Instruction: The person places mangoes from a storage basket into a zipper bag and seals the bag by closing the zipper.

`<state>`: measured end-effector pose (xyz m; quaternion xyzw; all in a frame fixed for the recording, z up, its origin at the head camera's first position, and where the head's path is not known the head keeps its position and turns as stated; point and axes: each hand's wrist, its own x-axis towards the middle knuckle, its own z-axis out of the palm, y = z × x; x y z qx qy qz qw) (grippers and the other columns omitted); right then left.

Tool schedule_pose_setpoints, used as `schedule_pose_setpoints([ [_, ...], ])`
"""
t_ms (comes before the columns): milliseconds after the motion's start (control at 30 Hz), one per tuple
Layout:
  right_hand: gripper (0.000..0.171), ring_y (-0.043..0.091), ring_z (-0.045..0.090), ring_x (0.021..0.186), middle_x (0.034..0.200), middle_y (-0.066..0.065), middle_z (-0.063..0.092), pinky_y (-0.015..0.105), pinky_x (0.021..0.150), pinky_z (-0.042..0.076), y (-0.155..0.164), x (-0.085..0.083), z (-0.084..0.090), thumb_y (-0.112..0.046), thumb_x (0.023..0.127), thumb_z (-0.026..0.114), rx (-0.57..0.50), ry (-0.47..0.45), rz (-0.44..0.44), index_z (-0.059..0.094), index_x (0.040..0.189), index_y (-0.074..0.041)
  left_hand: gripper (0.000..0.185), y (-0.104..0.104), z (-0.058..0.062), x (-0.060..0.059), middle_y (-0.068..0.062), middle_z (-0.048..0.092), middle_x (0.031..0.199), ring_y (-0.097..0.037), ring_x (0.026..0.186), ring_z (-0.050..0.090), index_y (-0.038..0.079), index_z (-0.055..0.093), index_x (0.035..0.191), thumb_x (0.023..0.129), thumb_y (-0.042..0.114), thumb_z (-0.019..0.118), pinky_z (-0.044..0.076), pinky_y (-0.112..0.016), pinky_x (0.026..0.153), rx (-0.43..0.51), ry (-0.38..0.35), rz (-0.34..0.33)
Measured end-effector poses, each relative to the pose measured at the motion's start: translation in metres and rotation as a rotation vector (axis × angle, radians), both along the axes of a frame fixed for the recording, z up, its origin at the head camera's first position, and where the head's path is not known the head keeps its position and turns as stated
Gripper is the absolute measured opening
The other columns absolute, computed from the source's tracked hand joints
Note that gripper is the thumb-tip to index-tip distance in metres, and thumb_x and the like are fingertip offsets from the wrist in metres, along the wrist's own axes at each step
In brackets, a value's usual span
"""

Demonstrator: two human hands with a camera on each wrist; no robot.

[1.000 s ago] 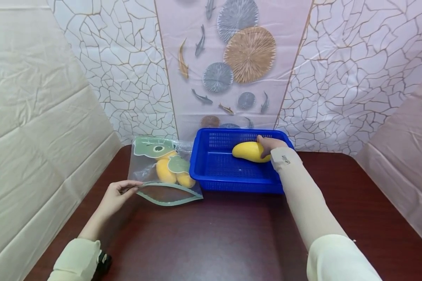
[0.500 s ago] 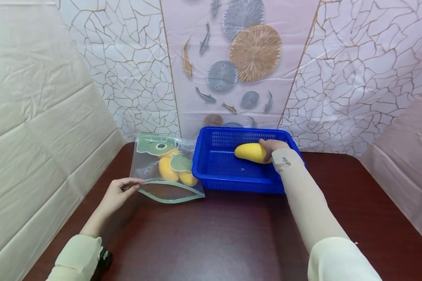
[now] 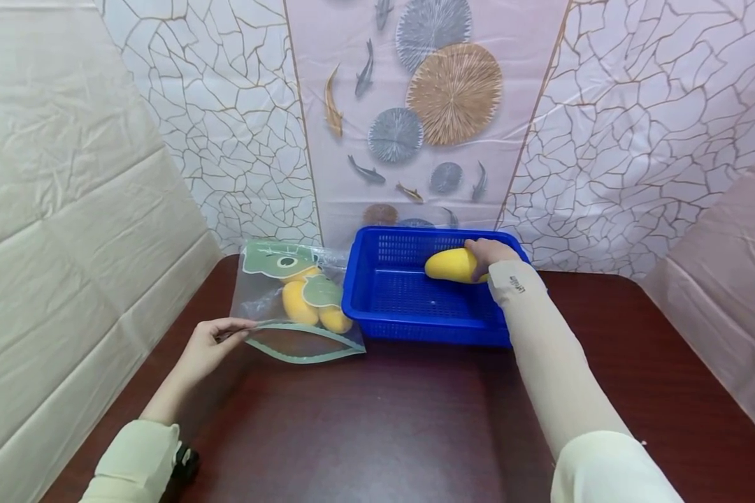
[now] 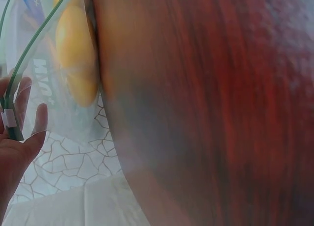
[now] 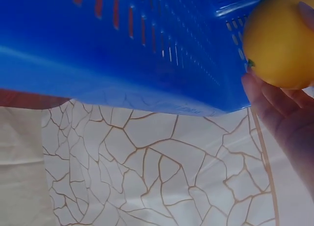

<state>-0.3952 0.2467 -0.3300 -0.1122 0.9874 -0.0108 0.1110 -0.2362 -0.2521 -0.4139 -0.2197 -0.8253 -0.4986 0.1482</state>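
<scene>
My right hand [image 3: 487, 253] is curled around 1 yellow mango [image 3: 451, 265], gripping its right-hand end inside the blue basket [image 3: 377, 307]. The mango sits toward the basket's 1 o'clock corner, near the back wall, and from my view I cannot tell whether it rests on the mesh floor or is held just above it. Its long axis runs roughly left to right, from 9 to 3 o'clock, with the free rounded end pointing to 9 o'clock, toward the bag. In the right wrist view the mango [image 5: 280, 43] fills the upper right corner, my fingers [image 5: 274, 100] wrapped under it, the basket wall [image 5: 122, 54] just beside it.

My left hand [image 3: 206, 347] pinches the near left corner of the clear zip bag [image 3: 270, 300] at its green-edged mouth, thumb and fingers closed on the rim. The mouth gapes toward me at 6 o'clock. In the left wrist view my fingers [image 4: 22, 100] hold the green rim strip.

Inside the bag lie 2 mangoes [image 3: 297, 304], side by side, their long axes running roughly from 12 to 6 o'clock. The bag lies flat at the basket's 9 o'clock side, touching its left wall. Both rest on the dark red table [image 3: 377, 419].
</scene>
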Motion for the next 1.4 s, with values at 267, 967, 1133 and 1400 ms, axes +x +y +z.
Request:
schedule_pose_setpoints([
  [267,0.059,0.035,0.054,0.101,0.116,0.023,0.054,0.049,0.090,0.044,0.000,0.007,0.003,-0.013,0.077,0.075,-0.040,0.062,0.032,0.043,0.124,0.000,0.016,0.002,0.006,0.000,0.016,0.070,0.091,0.007,0.077,0.058,-0.010,0.067,0.099,0.084,-0.008,0.062,0.045,-0.012,0.062,0.011,0.008,-0.024],
  [967,0.070,0.045,0.051,0.102,0.119,0.030,0.048,0.055,0.087,0.042,0.028,0.035,0.004,-0.018,0.075,0.075,-0.069,0.353,0.165,0.038,0.129,0.007,0.016,0.002,0.003,0.000,0.015,0.070,0.094,0.000,0.081,0.063,-0.010,0.067,0.100,0.086,-0.005,0.062,0.047,-0.011,0.066,0.021,0.007,-0.041],
  [1133,0.069,0.043,0.052,0.093,0.110,0.028,0.050,0.055,0.081,0.044,0.029,0.046,0.007,-0.017,0.072,0.076,-0.064,0.402,0.207,0.041,0.126,0.006,0.016,0.005,0.009,0.002,0.015,0.070,0.092,0.005,0.077,0.059,-0.011,0.067,0.099,0.084,-0.009,0.061,0.045,-0.012,0.062,0.025,0.003,-0.031],
  [1400,0.073,0.037,0.054,0.081,0.108,0.026,0.046,0.050,0.072,0.046,0.029,0.060,0.009,-0.018,0.074,0.076,-0.118,0.408,0.202,0.037,0.131,0.004,0.017,0.004,0.004,0.002,0.014,0.070,0.093,0.003,0.080,0.063,-0.011,0.067,0.100,0.085,-0.009,0.061,0.047,-0.011,0.065,0.021,0.000,-0.055],
])
